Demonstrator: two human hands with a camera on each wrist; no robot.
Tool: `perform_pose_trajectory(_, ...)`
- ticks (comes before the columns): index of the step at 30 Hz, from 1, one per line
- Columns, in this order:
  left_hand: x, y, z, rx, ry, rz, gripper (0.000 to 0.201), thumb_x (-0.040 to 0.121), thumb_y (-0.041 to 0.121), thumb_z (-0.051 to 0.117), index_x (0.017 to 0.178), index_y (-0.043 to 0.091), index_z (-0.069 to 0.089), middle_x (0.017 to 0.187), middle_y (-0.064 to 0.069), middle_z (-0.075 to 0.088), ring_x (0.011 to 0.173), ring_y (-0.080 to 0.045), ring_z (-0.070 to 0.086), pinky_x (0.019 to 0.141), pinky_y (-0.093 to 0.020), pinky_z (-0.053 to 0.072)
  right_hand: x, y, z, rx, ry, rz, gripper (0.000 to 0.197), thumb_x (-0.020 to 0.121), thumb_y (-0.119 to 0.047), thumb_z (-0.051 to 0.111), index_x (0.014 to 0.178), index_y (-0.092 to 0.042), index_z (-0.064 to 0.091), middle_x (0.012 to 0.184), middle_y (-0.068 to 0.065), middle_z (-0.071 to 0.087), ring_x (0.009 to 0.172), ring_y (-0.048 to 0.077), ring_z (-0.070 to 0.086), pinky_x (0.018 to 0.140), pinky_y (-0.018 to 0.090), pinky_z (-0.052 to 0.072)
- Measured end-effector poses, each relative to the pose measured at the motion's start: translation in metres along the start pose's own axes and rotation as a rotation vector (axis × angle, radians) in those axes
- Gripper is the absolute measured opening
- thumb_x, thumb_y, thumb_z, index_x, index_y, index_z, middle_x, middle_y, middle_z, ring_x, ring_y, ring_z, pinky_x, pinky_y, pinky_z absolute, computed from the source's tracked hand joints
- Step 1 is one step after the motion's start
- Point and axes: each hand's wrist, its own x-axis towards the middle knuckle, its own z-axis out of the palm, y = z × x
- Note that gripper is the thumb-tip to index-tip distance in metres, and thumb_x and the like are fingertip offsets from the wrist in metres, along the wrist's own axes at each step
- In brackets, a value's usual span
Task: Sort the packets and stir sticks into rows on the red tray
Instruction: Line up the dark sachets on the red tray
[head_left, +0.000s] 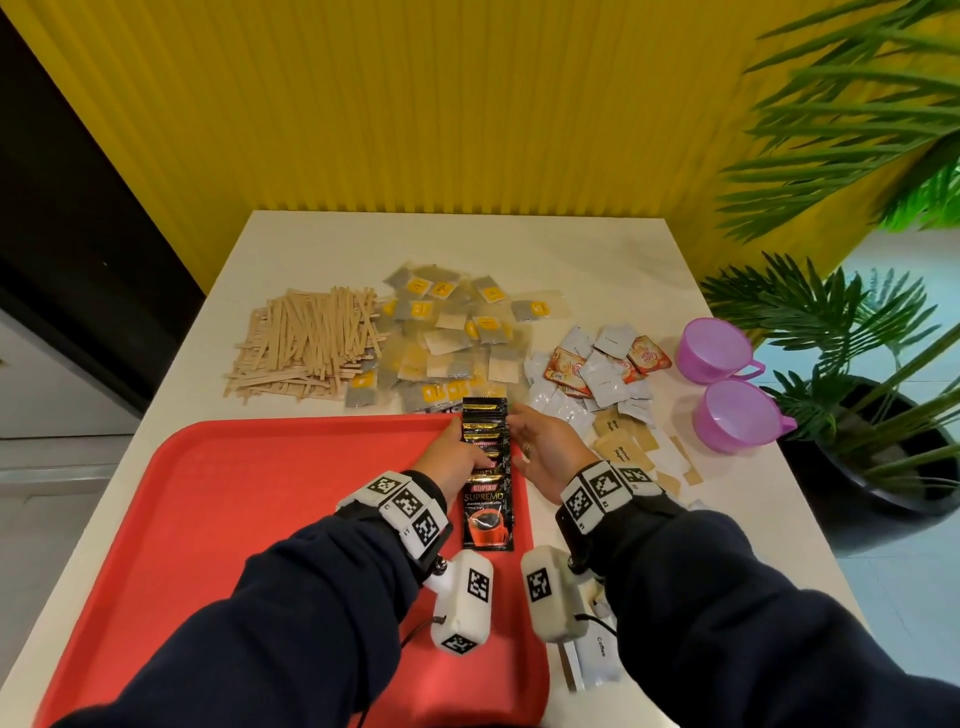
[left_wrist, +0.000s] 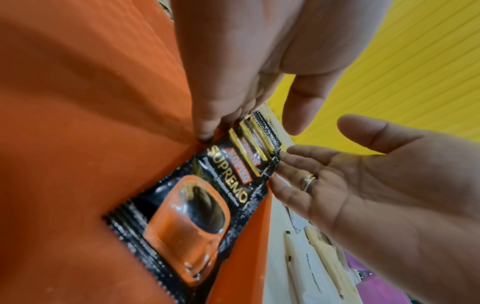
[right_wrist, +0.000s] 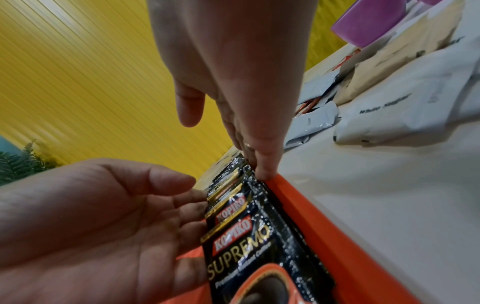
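Here the black coffee packets (head_left: 487, 467) overlap in a row running lengthwise away from the person along the red tray's (head_left: 260, 519) right edge. The left hand (head_left: 457, 457) and right hand (head_left: 545, 452) flank it, straight fingers touching its sides, grasping nothing.

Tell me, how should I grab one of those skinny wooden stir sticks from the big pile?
Pinch one pale wooden stir stick by a free end at the near edge of the pile, coming from above. They lie flat and criss-crossed on the white table, so ends poking out loose are probably easiest to lift; middles look pinned under others.
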Motion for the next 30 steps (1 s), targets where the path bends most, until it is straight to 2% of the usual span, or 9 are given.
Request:
perform_pose_trajectory(5,-0.001,0.002,-0.001,-0.009,0.017,-0.001,0.055,0.081,-0.019,0.041,0.131,0.005,0.041,0.097,-0.011,0.061,0.086,-0.025,0.059,0.09,-0.044,0.046,0.0,0.0,-0.003,-0.039,0.076,0.023,0.019,0.094,-0.012,0.045,0.107,-0.014,0.059,0.098,-0.001,0.056,0.091,0.007,0.051,0.081,0.026,0.043)
perform_pose_trajectory(7,-0.002,0.002,-0.003,0.01,0.051,-0.009,0.055,0.084,-0.016,0.043,0.135,0.003,0.039,0.099,-0.009,0.06,0.088,-0.023,0.058,0.09,-0.042,0.045,-0.001,0.0,-0.01,-0.123,0.137,0.04,0.02,0.095,-0.015,0.047,0.113,-0.016,0.055,0.114,0.001,0.052,0.114,0.013,0.045,0.097,0.033,0.036)
perform_pose_trajectory(9,-0.002,-0.001,-0.005,0.075,0.138,-0.029,0.058,0.086,-0.01,0.047,0.14,0.006,0.034,0.119,-0.01,0.056,0.106,-0.026,0.054,0.095,-0.039,0.042,-0.006,0.0,-0.018,-0.247,0.163,0.047,0.036,0.095,-0.013,0.046,0.131,-0.01,0.047,0.127,0.009,0.049,0.125,0.022,0.042,0.101,0.037,0.033)
perform_pose_trajectory(11,-0.005,-0.006,-0.009,0.204,0.275,-0.073,0.062,0.084,-0.006,0.054,0.141,0.009,0.034,0.131,-0.013,0.05,0.12,-0.028,0.049,0.102,-0.04,0.04,-0.014,0.003,-0.025,-0.337,0.155,0.07,0.036,0.094,-0.01,0.046,0.129,-0.005,0.049,0.113,0.007,0.054,0.107,0.02,0.052,0.09,0.033,0.042)
perform_pose_trajectory(15,-0.018,-0.02,-0.012,0.455,0.319,-0.154,0.047,0.072,0.0,0.07,0.113,0.007,0.049,0.109,-0.02,0.061,0.107,-0.038,0.059,0.09,-0.042,0.049,-0.028,0.007,-0.014,-0.547,0.168,0.224,0.013,0.092,-0.007,0.048,0.084,-0.012,0.058,0.077,0.002,0.055,0.066,0.011,0.051,0.055,0.02,0.04)
perform_pose_trajectory(19,-0.028,-0.026,-0.011,0.662,0.275,-0.177,0.032,0.073,0.005,0.075,0.1,0.0,0.059,0.105,-0.021,0.065,0.094,-0.031,0.063,0.083,-0.038,0.05,-0.047,0.021,-0.009,-0.981,-0.097,0.181,0.026,0.09,-0.004,0.046,0.106,-0.003,0.067,0.069,0.004,0.055,0.047,0.007,0.046,0.041,0.013,0.033)
perform_pose_trajectory(21,-0.028,-0.025,-0.011,0.723,0.271,-0.158,0.017,0.076,0.011,0.074,0.072,0.008,0.058,0.088,-0.018,0.062,0.078,-0.024,0.056,0.079,-0.037,0.049,-0.057,0.028,-0.006,-1.256,-0.25,0.146,0.033,0.091,-0.006,0.046,0.12,-0.005,0.062,0.091,0.01,0.063,0.065,0.01,0.054,0.052,0.014,0.039)
perform_pose_trajectory(24,-0.025,-0.027,-0.013,0.752,0.267,-0.139,0.032,0.081,0.019,0.069,0.059,0.012,0.048,0.08,-0.013,0.057,0.073,-0.024,0.052,0.076,-0.037,0.048,-0.06,0.036,-0.002,-1.55,-0.329,0.074,0.042,0.09,-0.005,0.043,0.129,-0.016,0.057,0.135,0.005,0.053,0.117,0.02,0.051,0.092,0.025,0.041)
perform_pose_trajectory(30,-0.021,-0.022,-0.013,0.745,0.296,-0.094,0.035,0.083,0.024,0.068,0.058,0.012,0.047,0.081,-0.012,0.059,0.077,-0.024,0.054,0.078,-0.037,0.047,-0.059,0.036,-0.007,-1.574,-0.272,0.044,0.045,0.09,-0.005,0.041,0.13,-0.02,0.054,0.139,0.006,0.048,0.125,0.023,0.046,0.104,0.028,0.036)
